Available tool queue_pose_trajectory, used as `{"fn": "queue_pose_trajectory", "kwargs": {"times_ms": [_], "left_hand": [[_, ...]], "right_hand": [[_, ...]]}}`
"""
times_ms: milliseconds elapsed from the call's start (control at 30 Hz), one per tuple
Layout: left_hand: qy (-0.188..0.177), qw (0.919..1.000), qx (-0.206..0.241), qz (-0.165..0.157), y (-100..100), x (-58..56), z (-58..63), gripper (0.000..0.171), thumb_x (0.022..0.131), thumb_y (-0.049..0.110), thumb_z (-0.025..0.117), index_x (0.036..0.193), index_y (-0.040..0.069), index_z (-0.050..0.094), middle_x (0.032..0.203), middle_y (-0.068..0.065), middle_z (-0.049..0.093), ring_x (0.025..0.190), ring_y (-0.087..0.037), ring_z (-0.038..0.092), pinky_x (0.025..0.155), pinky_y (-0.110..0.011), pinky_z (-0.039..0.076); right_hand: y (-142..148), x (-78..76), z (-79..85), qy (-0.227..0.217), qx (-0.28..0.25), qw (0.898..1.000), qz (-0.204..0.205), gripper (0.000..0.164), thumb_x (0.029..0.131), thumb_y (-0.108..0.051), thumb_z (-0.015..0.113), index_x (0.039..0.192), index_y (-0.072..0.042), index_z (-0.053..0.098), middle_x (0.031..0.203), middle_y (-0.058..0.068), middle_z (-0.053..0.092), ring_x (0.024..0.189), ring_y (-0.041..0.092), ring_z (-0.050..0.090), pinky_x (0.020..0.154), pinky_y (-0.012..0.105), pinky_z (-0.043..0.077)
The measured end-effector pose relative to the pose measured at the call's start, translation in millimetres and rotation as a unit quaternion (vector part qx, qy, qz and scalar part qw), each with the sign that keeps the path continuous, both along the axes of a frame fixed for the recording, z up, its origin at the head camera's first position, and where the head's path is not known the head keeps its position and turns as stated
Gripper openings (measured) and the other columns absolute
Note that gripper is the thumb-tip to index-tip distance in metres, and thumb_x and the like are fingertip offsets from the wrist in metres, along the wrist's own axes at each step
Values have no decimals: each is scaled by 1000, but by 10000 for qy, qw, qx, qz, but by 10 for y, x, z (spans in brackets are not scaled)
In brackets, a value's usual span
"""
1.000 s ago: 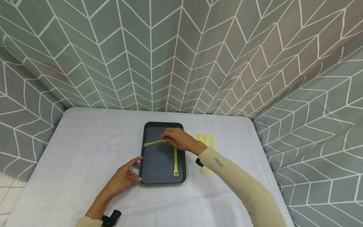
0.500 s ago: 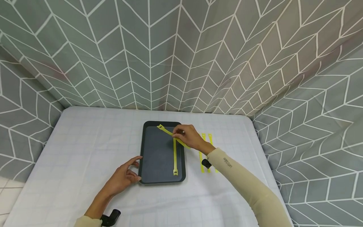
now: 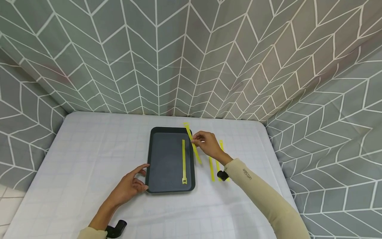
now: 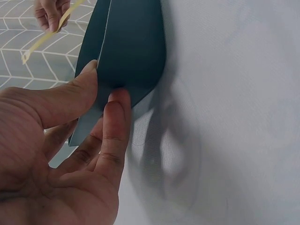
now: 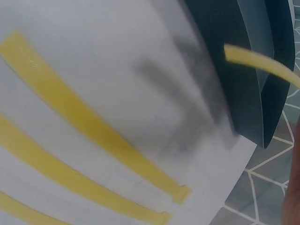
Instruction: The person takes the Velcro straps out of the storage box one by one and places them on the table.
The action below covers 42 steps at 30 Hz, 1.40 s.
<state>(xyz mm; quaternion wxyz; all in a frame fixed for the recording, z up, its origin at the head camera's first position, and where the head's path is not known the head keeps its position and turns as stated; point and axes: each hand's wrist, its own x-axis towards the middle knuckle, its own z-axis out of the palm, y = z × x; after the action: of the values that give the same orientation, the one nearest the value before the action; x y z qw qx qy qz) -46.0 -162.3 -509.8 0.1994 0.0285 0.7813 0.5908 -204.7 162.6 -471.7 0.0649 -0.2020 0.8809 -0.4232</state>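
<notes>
A dark grey rectangular tray [image 3: 165, 162] lies on the table. My left hand [image 3: 129, 186] holds its left edge near the front corner; in the left wrist view the thumb [image 4: 79, 89] lies at the rim and a fingertip touches the outer wall. My right hand [image 3: 207, 144] pinches a yellow cable tie strap [image 3: 197, 155] near its middle, above the tray's right rim, slotted end pointing away. One similar strap [image 3: 184, 162] lies lengthwise inside the tray. Several more yellow straps [image 5: 89, 122] lie side by side on the table to the right, partly hidden by my right arm in the head view.
A white cloth [image 3: 104, 149] covers the table. Grey curtains [image 3: 167, 66] with white zigzag lines hang behind it and at both sides. Black wrist devices [image 3: 116, 229] sit on both arms.
My right hand has moved right from over the tray to its right rim with the strap, turning it from nearly crosswise to nearly lengthwise. The left hand has stayed at the tray's edge.
</notes>
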Motion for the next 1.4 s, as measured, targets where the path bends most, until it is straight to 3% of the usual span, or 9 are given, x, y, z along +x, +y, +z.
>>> {"fn": "queue_pose_trajectory", "kwargs": {"times_ms": [133,233,433,800,1133,1400], "left_hand": [[-12,10000,-1,4,2,3,3,83,83,-4,76,154,8,35,133,-24,48,86,-19,66,66,-24,52],[-1,10000,16,-10,-1,6,1,83,83,-4,75,154,8,35,132,-24,48,86,-19,66,66,-24,52],[16,10000,37,-33,-10,9,-11,83,83,-3,76,154,8,35,132,-25,47,85,-18,67,65,-24,52],[-67,9999,-80,15,-7,16,7,84,82,-3,77,155,9,35,133,-24,48,87,-19,67,67,-25,53],[-52,9999,-132,35,1,5,24,84,82,-4,77,154,9,36,132,-23,49,85,-18,67,67,-25,53],[-9,9998,-174,30,19,-13,29,84,81,-5,77,154,9,36,132,-23,49,84,-17,67,66,-24,52]], "right_hand": [[63,14,-30,-509,-214,9982,-218,12,93,-10,71,99,0,69,90,14,72,77,22,73,75,39,60],[109,31,-52,-1112,-427,9913,-565,14,93,-7,70,102,3,69,95,18,72,80,25,73,80,48,59],[189,97,-92,-1985,-484,9707,-1264,18,93,-6,70,105,7,68,98,20,72,83,27,74,83,44,59],[331,190,-232,-2191,40,9615,-1657,17,92,-8,71,102,5,71,93,18,74,81,28,75,76,35,60],[348,256,-351,-2424,343,9504,-1920,11,91,-6,73,98,3,73,89,12,75,69,10,69,65,23,56],[323,276,-353,-2171,545,9525,-2063,9,89,-4,74,93,4,74,85,13,76,66,10,69,62,23,56]]}}
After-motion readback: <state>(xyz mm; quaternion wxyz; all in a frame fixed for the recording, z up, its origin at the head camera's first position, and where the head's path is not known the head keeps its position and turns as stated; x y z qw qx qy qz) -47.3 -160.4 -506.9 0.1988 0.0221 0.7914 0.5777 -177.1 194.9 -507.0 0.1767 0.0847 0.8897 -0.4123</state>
